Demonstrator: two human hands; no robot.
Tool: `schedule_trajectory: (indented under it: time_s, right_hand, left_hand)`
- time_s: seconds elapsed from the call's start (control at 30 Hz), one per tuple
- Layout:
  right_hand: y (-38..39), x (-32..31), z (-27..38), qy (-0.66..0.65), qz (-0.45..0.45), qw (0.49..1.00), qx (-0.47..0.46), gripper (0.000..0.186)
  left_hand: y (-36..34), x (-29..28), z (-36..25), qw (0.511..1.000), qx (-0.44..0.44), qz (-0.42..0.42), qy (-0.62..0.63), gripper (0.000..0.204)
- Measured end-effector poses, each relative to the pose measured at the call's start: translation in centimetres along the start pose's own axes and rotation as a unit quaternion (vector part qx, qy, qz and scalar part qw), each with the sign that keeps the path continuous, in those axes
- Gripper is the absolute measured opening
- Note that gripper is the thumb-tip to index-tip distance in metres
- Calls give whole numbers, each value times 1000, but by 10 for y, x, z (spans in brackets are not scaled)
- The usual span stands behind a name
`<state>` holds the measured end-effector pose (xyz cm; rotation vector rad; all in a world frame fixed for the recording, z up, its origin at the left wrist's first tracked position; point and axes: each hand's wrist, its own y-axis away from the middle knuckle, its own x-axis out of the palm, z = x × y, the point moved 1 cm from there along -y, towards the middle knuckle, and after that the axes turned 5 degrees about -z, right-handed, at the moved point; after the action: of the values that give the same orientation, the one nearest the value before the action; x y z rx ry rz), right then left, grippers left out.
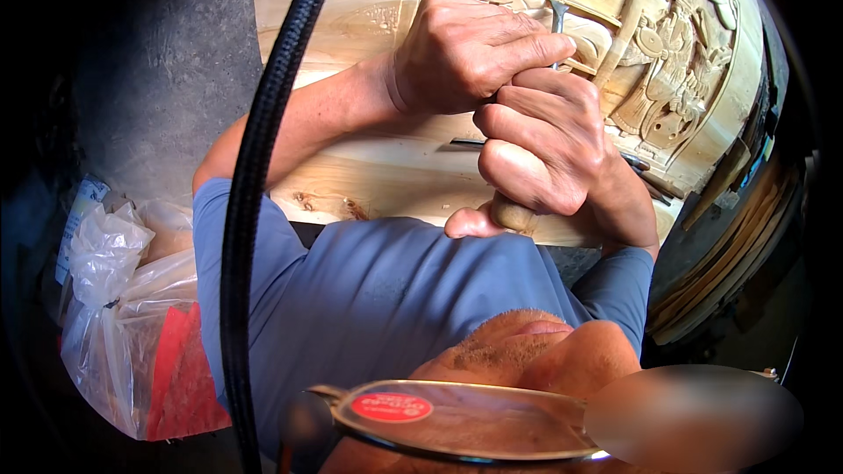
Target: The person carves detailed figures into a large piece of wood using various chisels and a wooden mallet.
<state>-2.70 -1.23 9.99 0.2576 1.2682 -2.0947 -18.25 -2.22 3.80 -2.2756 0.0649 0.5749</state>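
My right hand [549,140] is wrapped round the wooden handle of a carving chisel [559,17]; the handle's rounded end shows below the fist. My left hand [474,48] is closed just beyond it, its thumb against the narrow metal shank. The flared blade points away from me and reaches the carved surface of a pale wooden panel [351,162]. Raised figures [672,61] and leafy shapes stand out in relief at its far right. Whether the cutting edge is in the wood cannot be made out.
More hand tools [654,177] lie on the panel by my right wrist, and a dark metal shank [465,142] sticks out beneath my right hand. Thin curved boards [729,254] are stacked at the right. A knotted clear plastic bag [114,298] sits at the left. A black braided cable [255,167] crosses the foreground.
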Motion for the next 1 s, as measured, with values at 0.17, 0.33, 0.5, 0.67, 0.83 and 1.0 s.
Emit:
schedule_trajectory:
  time_s: [0.17,0.33,0.5,0.67,0.83,1.0]
  right_hand:
    - [3,5,-2,38,-12,998,-38,60]
    - [4,6,0,42,-17,998,-37,60]
    - [6,4,5,45,-13,999,-20,60]
    - [6,7,2,31,-34,999,-14,59]
    - [6,4,0,14,-31,999,-9,61]
    - [6,9,8,34,-63,997,-16,62]
  left_hand:
    - [0,-2,-2,1000,7,-11,-18,34]
    - [0,-3,-2,1000,20,-9,-14,33]
    - [0,0,-2,1000,25,-6,-2,36]
    - [1,0,-1,1000,7,8,2,35]
    - [-4,-4,-4,1000,6,9,-21,33]
    - [-4,3,-2,998,41,-34,-22,25]
